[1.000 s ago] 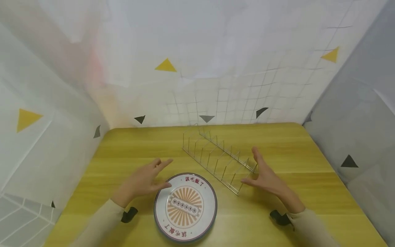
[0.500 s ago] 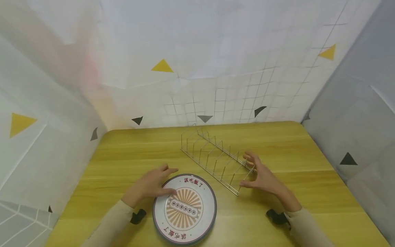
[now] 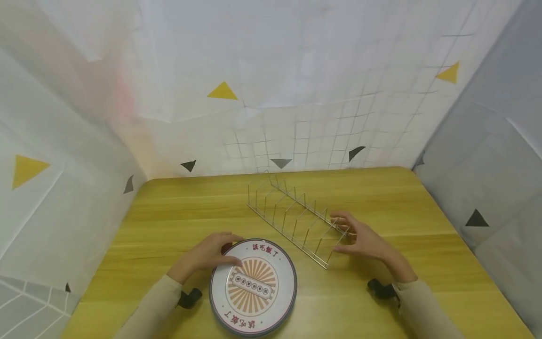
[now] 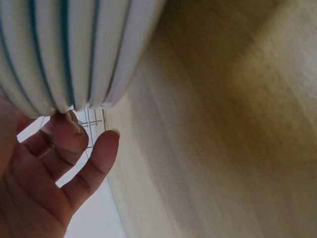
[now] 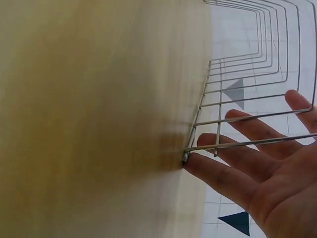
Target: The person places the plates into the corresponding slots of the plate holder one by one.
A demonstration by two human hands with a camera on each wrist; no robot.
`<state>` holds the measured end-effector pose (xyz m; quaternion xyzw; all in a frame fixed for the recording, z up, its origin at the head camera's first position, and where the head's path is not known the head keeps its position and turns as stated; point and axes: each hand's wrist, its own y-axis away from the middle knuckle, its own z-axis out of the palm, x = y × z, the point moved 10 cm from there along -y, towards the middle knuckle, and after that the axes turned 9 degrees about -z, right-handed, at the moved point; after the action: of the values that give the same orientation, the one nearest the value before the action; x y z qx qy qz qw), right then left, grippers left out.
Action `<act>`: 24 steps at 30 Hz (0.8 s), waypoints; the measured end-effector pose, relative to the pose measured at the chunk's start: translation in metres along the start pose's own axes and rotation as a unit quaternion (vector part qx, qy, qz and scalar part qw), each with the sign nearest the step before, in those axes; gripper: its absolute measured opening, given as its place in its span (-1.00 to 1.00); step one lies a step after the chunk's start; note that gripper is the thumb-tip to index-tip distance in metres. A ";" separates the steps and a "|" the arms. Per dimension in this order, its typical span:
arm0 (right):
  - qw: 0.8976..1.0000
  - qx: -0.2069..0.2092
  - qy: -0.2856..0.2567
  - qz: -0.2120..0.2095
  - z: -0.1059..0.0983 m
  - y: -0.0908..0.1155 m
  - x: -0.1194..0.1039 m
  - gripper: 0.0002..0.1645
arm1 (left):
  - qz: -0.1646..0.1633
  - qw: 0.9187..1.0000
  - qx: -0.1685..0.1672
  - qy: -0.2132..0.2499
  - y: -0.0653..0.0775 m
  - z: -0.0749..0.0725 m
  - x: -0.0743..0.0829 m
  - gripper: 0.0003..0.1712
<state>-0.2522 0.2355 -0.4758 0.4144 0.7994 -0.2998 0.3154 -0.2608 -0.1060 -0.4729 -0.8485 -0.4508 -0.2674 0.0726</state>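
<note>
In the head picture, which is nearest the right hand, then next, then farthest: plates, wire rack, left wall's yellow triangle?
1. Wire rack, at the right hand
2. Plates, left of the hand
3. Yellow triangle, far left

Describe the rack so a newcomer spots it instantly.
On the yellow table, find the round plates the left hand grips. Beyond them and to the right, the rack runs diagonally back from the right hand. Unlike the solid plates, it is open metal wire.
</note>
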 end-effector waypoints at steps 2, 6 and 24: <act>1.000 -0.002 0.004 0.002 -0.001 -0.001 0.000 0.02 | -0.001 1.000 0.001 0.005 -0.002 0.000 -0.001 -0.30; 1.000 0.002 0.009 -0.004 -0.002 -0.003 -0.003 0.09 | -0.002 1.000 0.004 0.017 -0.003 -0.001 -0.003 -0.30; 1.000 -0.014 -0.001 0.012 0.001 -0.006 -0.001 0.05 | -0.016 1.000 0.019 0.020 -0.006 -0.024 -0.002 -0.52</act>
<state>-0.2564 0.2316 -0.4750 0.4191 0.7982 -0.2855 0.3251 -0.2759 -0.1124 -0.4546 -0.8342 -0.4677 -0.2770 0.0929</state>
